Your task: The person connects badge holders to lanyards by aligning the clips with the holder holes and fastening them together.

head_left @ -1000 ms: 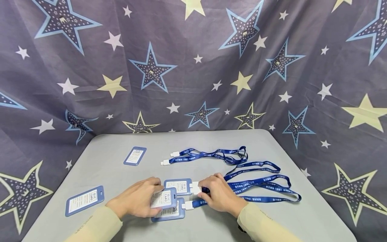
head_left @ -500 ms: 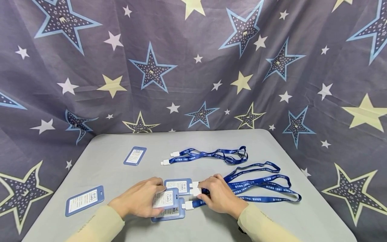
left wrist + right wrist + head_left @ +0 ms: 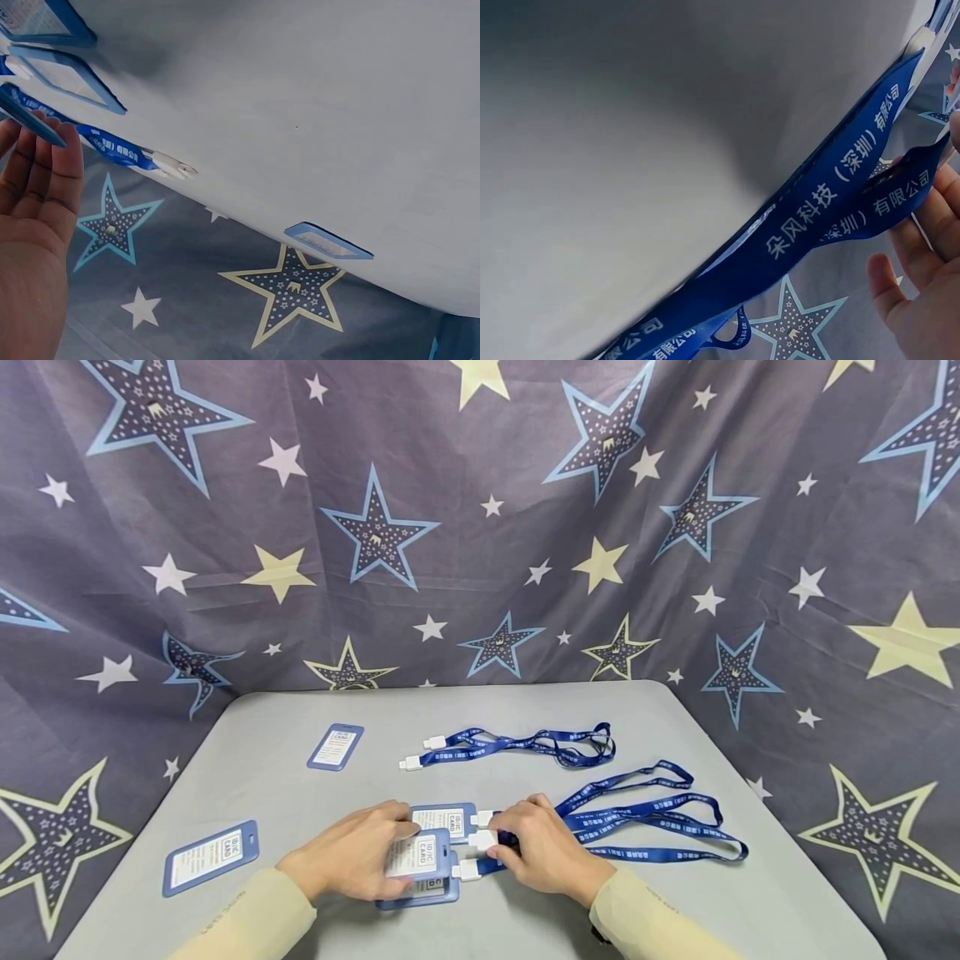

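In the head view my left hand (image 3: 356, 853) pinches a blue ID card holder (image 3: 422, 853) between thumb and fingers. My right hand (image 3: 543, 845) grips a dark blue lanyard by its white clip (image 3: 482, 840), which points at the held card holder's slotted end. A second card holder (image 3: 444, 820) lies just behind and a third (image 3: 416, 900) lies partly under the held one; both have lanyard clips at their right ends. From the left wrist, the held card holder (image 3: 34, 118) shows nearly edge-on. The right wrist view shows lanyard ribbon (image 3: 904, 195) at my fingers.
One loose card holder (image 3: 210, 857) lies at the left, another (image 3: 336, 747) at the back left of the grey table (image 3: 262, 760). A lanyard (image 3: 517, 745) with two white clips lies at the back. Lanyard loops (image 3: 667, 814) spread right. A star-patterned cloth (image 3: 480, 560) hangs behind.
My left hand has moved slightly right with the card holder, bringing it closer to the clip. The clip in my right hand has shifted slightly toward the front.
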The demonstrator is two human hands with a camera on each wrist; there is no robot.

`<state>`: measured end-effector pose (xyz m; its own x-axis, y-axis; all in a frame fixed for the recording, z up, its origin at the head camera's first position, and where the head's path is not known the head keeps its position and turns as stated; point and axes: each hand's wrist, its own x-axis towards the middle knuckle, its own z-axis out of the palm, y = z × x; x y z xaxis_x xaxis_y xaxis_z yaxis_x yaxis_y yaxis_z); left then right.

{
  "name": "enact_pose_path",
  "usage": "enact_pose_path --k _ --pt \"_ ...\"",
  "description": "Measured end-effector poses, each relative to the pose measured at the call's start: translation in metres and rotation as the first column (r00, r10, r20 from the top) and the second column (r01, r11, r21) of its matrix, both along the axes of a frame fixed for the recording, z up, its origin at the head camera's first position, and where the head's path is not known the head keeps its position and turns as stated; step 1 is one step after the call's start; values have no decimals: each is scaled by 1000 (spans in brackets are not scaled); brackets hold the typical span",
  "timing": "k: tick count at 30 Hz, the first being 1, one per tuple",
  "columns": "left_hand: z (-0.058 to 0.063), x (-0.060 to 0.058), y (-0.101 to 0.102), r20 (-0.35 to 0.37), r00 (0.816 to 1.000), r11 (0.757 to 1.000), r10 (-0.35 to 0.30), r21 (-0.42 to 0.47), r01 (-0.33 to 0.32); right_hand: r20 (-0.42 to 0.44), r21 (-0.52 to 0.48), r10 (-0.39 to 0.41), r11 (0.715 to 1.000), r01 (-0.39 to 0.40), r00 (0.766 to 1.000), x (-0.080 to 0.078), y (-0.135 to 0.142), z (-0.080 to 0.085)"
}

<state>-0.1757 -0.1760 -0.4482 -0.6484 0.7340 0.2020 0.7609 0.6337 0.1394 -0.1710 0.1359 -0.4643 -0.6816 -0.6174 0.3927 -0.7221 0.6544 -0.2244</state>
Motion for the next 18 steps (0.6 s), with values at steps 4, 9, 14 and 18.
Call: enact_pose_path --k 4,9,14,18 --pt "1 0 2 8 1000 1000 -2 -6 2 10 0 2 1000 -2 1000 1 -1 1" --pt "2 0 4 8 1000 1000 2 -23 -2 22 2 4 1000 -4 1000 2 -1 2" --pt "2 0 6 8 1000 1000 -1 -27 2 19 7 3 1000 -3 1000 2 -2 1" --pt "3 0 7 22 1000 1000 5 -31 -4 18 0 11 1000 -11 1000 2 -3 0"
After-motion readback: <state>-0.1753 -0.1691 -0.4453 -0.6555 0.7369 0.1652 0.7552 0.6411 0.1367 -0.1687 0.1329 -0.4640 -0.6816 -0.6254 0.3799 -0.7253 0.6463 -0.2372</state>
